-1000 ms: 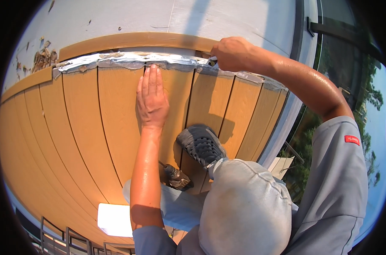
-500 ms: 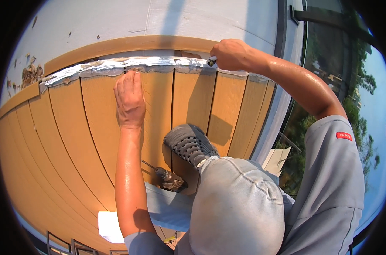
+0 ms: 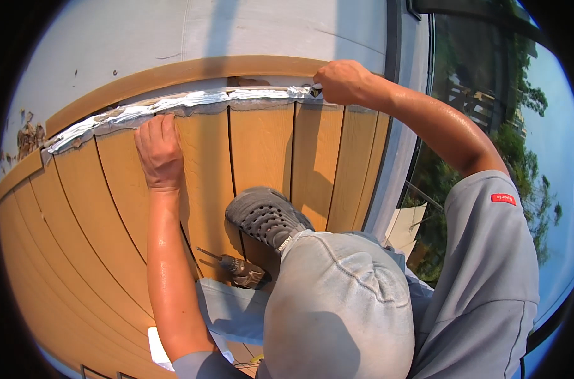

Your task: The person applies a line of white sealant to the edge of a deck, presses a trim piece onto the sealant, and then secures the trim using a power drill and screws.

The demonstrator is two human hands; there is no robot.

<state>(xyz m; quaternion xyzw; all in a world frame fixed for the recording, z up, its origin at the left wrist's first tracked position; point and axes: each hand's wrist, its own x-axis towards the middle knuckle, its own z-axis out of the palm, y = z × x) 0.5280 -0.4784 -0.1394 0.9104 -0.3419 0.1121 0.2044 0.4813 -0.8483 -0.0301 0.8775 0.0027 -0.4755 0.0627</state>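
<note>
My right hand (image 3: 342,82) is closed around a small flat tool (image 3: 316,93) with a dark and white end; its exact kind is mostly hidden by the fingers. The tool touches a long, ragged bead of white paste-like sealant (image 3: 192,99) in the seam between the planks and a raised tan trim board (image 3: 192,67). A thicker white clump lies just left of the tool. Down on the tan planks (image 3: 261,142), against the near edge of the seam, rests my left hand (image 3: 160,150), fingers curled together. Its fingertips are hidden, so whatever they may hold does not show.
A cordless drill (image 3: 244,273) with a bit fitted lies on the planks beside a dark perforated clog (image 3: 266,216) on my foot. Dry leaves (image 3: 29,136) are heaped at the far left. Glass (image 3: 473,82) and a metal frame (image 3: 394,57) border the right side.
The view has shifted right. My right hand has slid rightward along the seam with the tool, and a white clump has gathered beside it. My left hand has moved slightly left, its fingers more curled.
</note>
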